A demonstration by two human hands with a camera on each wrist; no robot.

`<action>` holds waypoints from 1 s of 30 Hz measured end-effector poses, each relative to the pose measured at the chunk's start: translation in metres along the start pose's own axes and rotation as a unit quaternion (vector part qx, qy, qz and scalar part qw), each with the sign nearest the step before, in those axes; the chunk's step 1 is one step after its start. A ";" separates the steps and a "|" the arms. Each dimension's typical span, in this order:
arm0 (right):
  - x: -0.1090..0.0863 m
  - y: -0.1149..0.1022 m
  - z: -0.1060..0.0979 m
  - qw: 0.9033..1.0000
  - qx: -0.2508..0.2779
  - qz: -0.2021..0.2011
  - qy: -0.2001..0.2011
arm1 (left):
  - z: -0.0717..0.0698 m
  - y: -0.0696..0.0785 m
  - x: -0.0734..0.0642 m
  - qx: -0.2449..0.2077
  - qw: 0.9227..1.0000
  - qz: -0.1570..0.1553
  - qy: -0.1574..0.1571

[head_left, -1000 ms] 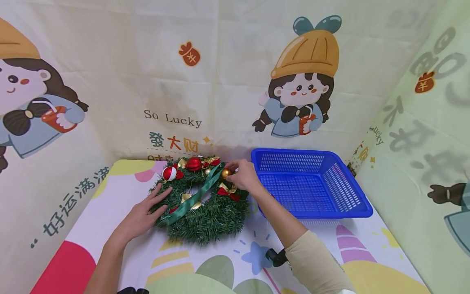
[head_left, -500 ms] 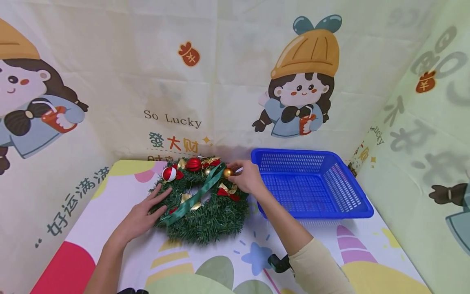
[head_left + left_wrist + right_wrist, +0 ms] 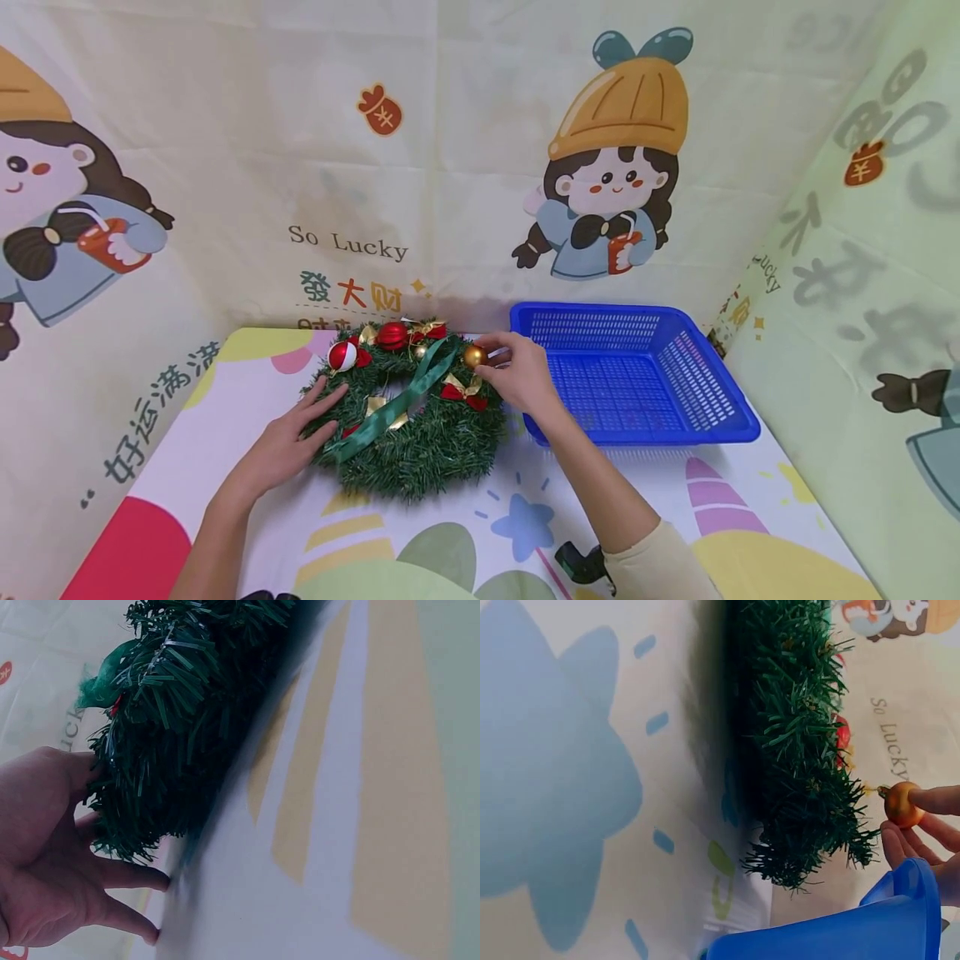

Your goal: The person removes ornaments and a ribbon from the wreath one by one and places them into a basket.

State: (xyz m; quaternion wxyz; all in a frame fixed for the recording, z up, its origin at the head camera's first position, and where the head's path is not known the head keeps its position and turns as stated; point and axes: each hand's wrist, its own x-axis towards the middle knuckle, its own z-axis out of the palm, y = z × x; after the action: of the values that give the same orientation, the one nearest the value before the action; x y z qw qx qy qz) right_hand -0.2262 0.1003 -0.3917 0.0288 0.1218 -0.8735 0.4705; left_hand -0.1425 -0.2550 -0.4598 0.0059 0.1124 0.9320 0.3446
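The right hand (image 3: 517, 377) pinched a small gold bauble (image 3: 473, 357) at about two o'clock on the green Christmas wreath (image 3: 420, 437), which lay flat on the worktop (image 3: 247, 392). The left hand (image 3: 288, 437) rested with fingers spread and straight against the wreath's rim at nine o'clock. A blue plastic basket (image 3: 720, 421) stood just beside the wreath at three o'clock.
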 end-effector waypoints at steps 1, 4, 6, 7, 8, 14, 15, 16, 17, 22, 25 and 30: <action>-0.003 0.000 -0.001 1.000 0.005 -0.001 0.003 | 0.000 0.000 0.000 0.000 1.000 -0.001 0.000; -0.009 0.000 -0.005 1.000 0.014 -0.006 0.010 | 0.000 0.000 0.000 0.000 1.000 0.000 0.000; -0.013 -0.001 -0.008 1.000 0.018 -0.007 0.016 | 0.000 0.000 0.000 0.001 1.000 0.000 0.001; -0.014 -0.001 -0.009 1.000 0.020 -0.007 0.019 | 0.000 0.000 0.000 0.001 1.000 0.000 0.002; -0.016 0.000 -0.011 1.000 0.021 -0.007 0.021 | 0.000 0.000 0.000 0.001 1.000 0.001 0.002; -0.025 0.007 -0.017 0.999 0.035 -0.002 0.040 | -0.001 0.000 0.001 0.004 1.000 0.001 0.003; -0.026 0.008 -0.019 0.998 0.038 -0.001 0.043 | 0.000 -0.001 0.001 0.004 1.000 0.001 0.002; -0.028 0.009 -0.020 0.998 0.038 0.000 0.045 | 0.000 -0.001 0.001 0.004 1.000 0.001 0.001; -0.030 0.010 -0.021 0.998 0.040 0.001 0.048 | 0.000 -0.001 0.000 0.004 1.000 0.000 0.001; -0.036 0.015 -0.027 0.997 0.052 0.005 0.059 | 0.000 -0.001 -0.001 0.002 1.000 -0.001 0.000; -0.037 0.017 -0.031 0.996 0.057 0.008 0.061 | 0.000 -0.001 0.000 0.003 1.000 0.001 0.002; -0.038 0.018 -0.036 0.996 0.061 0.020 0.066 | 0.000 -0.001 0.001 0.003 1.000 0.003 0.003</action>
State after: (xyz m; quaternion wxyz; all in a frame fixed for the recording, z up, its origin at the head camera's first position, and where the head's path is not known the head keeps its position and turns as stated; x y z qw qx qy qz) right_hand -0.1964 0.1471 -0.3928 0.0698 0.0748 -0.8413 0.5308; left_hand -0.1434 -0.2556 -0.4605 0.0021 0.1147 0.9326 0.3422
